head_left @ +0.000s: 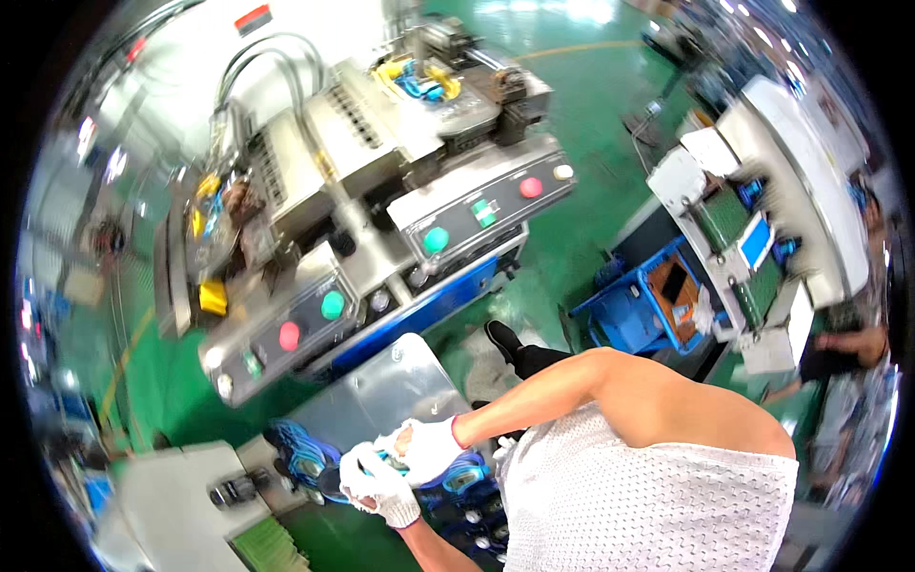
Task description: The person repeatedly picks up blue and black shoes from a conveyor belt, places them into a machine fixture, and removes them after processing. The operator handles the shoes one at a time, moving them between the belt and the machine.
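My left hand, in a white knit glove, comes in from the lower edge with its fingers curled. My right hand, gloved the same way, reaches across from the right and meets the left one. The fingers of both look bent together; what lies between them, if anything, is too small and blurred to name. Just below and beside the hands are blue-and-black strap-like pieces, and more blue pieces show right of them. A bare metal tabletop extends beyond the hands.
Ahead stands a machine with two slanted control panels carrying green and red buttons. Yellow and blue pieces sit on its far station. A blue crate stands at the right, beside a white machine. At lower left is a pale table.
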The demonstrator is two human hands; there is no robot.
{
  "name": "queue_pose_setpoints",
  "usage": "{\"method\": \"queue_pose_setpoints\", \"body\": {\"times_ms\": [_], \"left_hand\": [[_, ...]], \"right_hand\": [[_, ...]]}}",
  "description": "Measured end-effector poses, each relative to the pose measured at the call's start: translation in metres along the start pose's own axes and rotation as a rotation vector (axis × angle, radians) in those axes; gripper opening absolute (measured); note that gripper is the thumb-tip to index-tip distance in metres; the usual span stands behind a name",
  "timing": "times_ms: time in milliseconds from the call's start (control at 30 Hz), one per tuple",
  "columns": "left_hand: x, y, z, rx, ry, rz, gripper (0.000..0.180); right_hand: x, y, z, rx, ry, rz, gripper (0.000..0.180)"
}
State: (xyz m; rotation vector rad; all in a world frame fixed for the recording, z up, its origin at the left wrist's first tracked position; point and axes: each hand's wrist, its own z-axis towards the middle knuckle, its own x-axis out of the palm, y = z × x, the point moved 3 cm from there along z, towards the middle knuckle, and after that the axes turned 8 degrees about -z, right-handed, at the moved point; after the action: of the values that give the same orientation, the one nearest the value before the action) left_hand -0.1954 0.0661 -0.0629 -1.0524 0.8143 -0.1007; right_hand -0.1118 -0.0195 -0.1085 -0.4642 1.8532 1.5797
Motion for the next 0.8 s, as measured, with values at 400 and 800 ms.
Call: {"method": "queue_pose_setpoints", "body": {"times_ms": [400,800], "left_hand": [[0.300,-0.259,0.216,0.334,0.445,-0.500,0.053],[0.606,-0.233,0.369,-0.017,0.414,0.150,0.047]], "right_hand": [[-0.290,-0.159,-0.247,0.634,-0.812,0.886,0.050],[-0.299,-0.228,-0.326,0.674,-1.288,0.759,0.073]]}}
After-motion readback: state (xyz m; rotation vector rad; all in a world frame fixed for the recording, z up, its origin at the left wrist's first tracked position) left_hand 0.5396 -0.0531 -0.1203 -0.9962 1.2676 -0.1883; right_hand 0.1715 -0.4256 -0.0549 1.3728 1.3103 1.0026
